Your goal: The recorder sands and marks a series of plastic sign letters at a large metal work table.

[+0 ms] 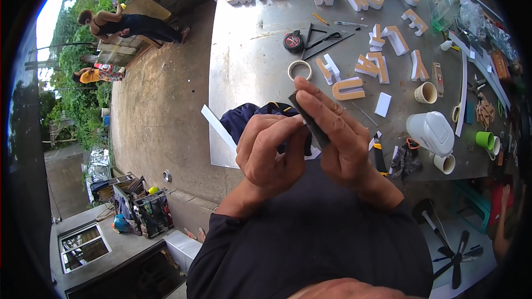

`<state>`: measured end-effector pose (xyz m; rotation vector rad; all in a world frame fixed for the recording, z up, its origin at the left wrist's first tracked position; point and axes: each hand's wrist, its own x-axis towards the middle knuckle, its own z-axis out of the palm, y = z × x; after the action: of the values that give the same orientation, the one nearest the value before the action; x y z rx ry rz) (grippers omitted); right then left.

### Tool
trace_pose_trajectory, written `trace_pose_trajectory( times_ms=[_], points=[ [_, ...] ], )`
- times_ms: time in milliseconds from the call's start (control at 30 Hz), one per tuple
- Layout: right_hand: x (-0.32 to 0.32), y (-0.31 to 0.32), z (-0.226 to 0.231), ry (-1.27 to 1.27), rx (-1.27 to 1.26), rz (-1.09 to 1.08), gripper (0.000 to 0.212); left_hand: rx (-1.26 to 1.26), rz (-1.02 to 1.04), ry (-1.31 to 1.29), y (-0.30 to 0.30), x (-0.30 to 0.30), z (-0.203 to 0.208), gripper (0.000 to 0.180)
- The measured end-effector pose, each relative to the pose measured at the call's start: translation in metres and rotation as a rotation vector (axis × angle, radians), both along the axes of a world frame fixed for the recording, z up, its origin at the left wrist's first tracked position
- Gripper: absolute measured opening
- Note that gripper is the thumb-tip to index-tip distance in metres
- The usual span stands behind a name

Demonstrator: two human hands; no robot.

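Observation:
My left hand and my right hand meet in front of my chest, over the near edge of the metal table. In my right hand is a dark, flat strip, like a piece of sandpaper, pressed between the thumb and straight fingers. The left fingertips pinch a small white piece against the strip's edge; most of it is hidden by the fingers. Behind my hands lies a dark blue cloth, with a white strip beside it.
Several tan-faced white block letters cover the table's far and right parts. A tape roll, tape measure, set square and utility knife lie around. Right stand a white container and cups. Two people are far left.

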<state>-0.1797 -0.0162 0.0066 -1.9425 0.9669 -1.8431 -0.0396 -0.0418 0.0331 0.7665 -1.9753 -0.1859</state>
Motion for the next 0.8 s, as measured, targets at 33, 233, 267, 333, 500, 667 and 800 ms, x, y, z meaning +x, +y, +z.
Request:
trace_pose_trajectory(
  times_ms=[33, 233, 267, 333, 500, 667, 800],
  points=[
    [0.001, 0.003, 0.001, -0.085, 0.120, 0.026, 0.045, -0.018, -0.019, 0.001, -0.003, 0.001, -0.003, 0.029],
    [0.000, 0.001, 0.001, -0.081, 0.079, 0.007, 0.041, 0.008, -0.026, 0.018, -0.002, 0.000, -0.003, 0.028],
    [0.000, 0.002, 0.001, -0.087, 0.113, 0.008, 0.041, 0.008, -0.027, 0.018, -0.002, 0.000, -0.002, 0.028],
    [0.000, 0.000, 0.006, -0.092, 0.115, 0.014, 0.041, 0.014, -0.017, -0.026, -0.001, 0.001, -0.001, 0.026],
    [-0.008, 0.007, -0.009, -0.169, 0.473, 0.111, 0.042, 0.276, -0.160, 0.371, -0.001, 0.003, -0.004, 0.022],
    [-0.014, 0.009, -0.006, -0.322, 0.234, -0.004, 0.042, 0.363, -0.190, 0.561, 0.005, 0.002, -0.008, 0.026],
    [-0.018, 0.007, 0.005, -0.160, 0.111, 0.022, 0.042, 0.170, -0.101, 0.375, 0.002, 0.001, -0.009, 0.030]
  ],
)
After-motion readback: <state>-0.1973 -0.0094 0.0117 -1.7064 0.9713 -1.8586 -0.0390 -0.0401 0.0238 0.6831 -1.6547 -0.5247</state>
